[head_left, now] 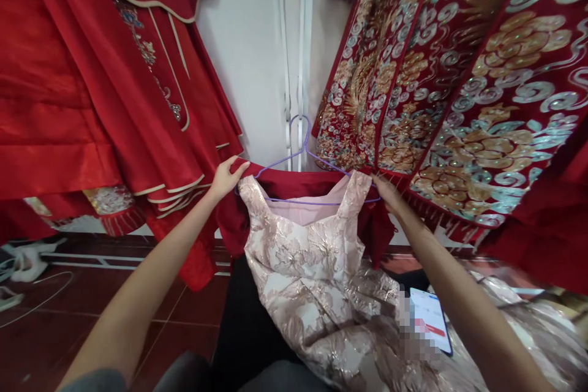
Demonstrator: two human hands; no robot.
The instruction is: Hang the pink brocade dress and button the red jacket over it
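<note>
A pale pink dress (305, 257) with a shiny floral pattern hangs by its wide straps on a purple hanger (305, 147). Behind its neckline, a strip of dark red cloth (294, 180) stretches from one side to the other. My left hand (226, 179) is closed, thumb and fingers pinching the left end of this cloth beside the dress strap. At the opposite strap my right hand (386, 191) is closed on the right end of the cloth, its fingertips partly hidden. The lower dress spreads over my lap.
Red garments with cream edging (101, 73) hang at the left. Red embroidered garments (459, 86) hang at the right. A lit phone (430, 320) lies on the dress fabric near my right forearm. White rack bars (101, 262) run low over the tiled floor.
</note>
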